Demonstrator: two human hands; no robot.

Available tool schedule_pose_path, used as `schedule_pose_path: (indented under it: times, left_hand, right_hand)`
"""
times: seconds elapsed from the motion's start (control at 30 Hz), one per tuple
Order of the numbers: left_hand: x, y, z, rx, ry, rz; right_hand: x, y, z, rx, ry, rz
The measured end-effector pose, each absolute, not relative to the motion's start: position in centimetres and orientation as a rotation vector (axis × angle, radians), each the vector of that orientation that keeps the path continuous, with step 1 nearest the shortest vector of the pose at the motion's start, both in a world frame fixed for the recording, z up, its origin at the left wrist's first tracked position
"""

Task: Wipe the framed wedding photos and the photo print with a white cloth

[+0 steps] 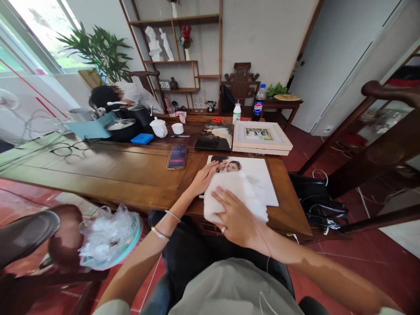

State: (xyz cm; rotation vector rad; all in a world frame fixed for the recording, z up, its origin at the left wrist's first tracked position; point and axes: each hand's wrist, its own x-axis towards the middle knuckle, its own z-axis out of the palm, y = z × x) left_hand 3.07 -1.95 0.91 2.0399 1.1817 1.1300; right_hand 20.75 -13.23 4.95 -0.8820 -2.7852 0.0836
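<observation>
My left hand (204, 178) lies flat with its fingers stretched over the left edge of a white photo panel (271, 183). The panel shows a printed portrait of two people, and its lower part is covered. My right hand (234, 214) rests palm down on a fluffy white cloth (241, 183), fingers spread across it. Beneath that palm the cloth lies bunched on the panel and reaches past its near edge. A phone (177, 156) is on the table left of the panel. Beyond it are a dark photo panel (215, 136) and a pale framed picture (262, 136).
The wooden table (144, 175) also bears eyeglasses (70, 148), a white teapot (159, 127), a cup (177, 128), a blue box (142, 138), a white bottle (236, 113) and a cola bottle (259, 103). A bag-lined bin (113, 238) stands lower left. Another person (142, 94) sits at the far left.
</observation>
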Motion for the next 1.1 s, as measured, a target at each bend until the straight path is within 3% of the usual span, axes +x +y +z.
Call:
schedule_pose_path:
  times: [0.17,0.57,0.9,1.1]
  left_hand:
    - [3.0,-1.9,0.8,2.192,1.122,1.083]
    - [2.8,-1.7,0.3,2.218,1.125,1.112]
    - [3.1,-1.8,0.6,2.214,1.146,1.078]
    - [3.0,-1.8,0.4,2.213,1.162,1.081]
  right_hand:
    - [26.2,-13.2,5.8,-0.935,-2.682,0.190]
    - [31.4,-0.2,4.8,-1.262,-2.568,-0.179]
    - [28.8,-13.5,5.4,-0.975,-2.798,0.069]
    - [28.5,-10.0,5.4,-1.006,-2.756,0.073]
